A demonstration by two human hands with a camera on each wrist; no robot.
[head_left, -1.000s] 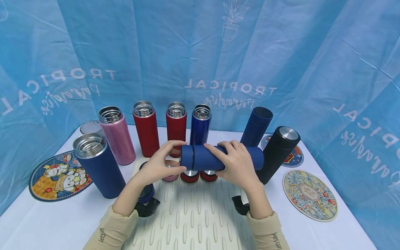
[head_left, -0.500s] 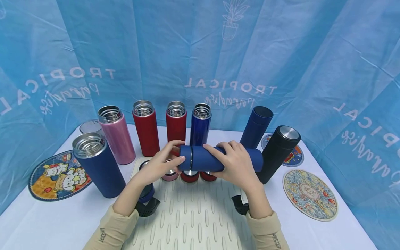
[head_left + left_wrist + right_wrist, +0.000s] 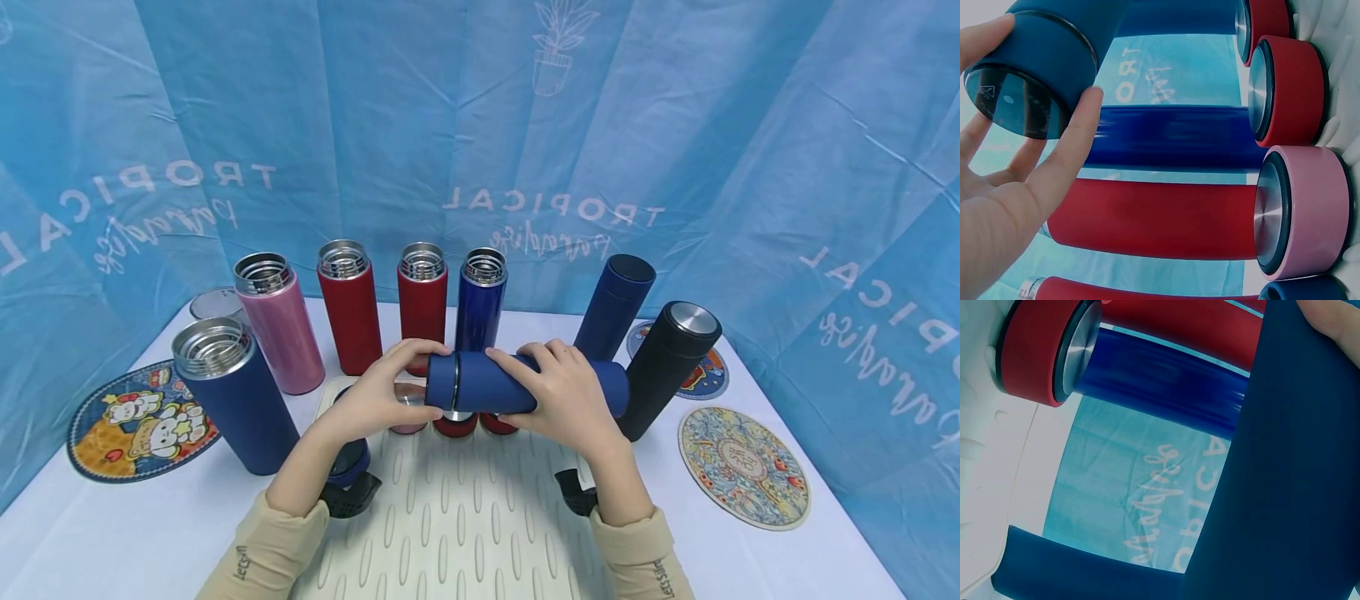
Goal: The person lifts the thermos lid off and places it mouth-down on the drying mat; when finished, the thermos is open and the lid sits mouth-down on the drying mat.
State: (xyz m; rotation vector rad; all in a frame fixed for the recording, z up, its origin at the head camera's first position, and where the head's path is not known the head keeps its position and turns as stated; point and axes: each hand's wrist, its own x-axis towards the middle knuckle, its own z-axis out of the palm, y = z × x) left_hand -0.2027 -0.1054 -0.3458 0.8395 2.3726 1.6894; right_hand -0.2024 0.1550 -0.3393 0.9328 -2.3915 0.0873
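Note:
A matte blue thermos (image 3: 487, 379) lies sideways in the air above the ribbed mat. My right hand (image 3: 564, 396) grips its body from above. At the other end my left hand (image 3: 378, 400) holds the thermos lid (image 3: 441, 382) between thumb and fingers. A thin dark ring marks the seam between lid and body. In the left wrist view the lid's end face (image 3: 1016, 103) is glossy black, with a small mark on it. The right wrist view has the thermos body (image 3: 1279, 487) large at the right, with part of one finger on it.
Behind stand lidless bottles: pink (image 3: 283, 333), wide blue (image 3: 240, 400), red (image 3: 350, 312), another red (image 3: 423, 304) and shiny blue (image 3: 482, 304). Lidded navy (image 3: 615, 304) and black (image 3: 670, 371) bottles stand right. Loose lids, including a pink lid (image 3: 1310, 212), sit on the mat (image 3: 450, 517).
The thermos has shifted slightly left. My left fingers loosened on the lid half a second ago and have since come round it again; my right hand keeps its grip.

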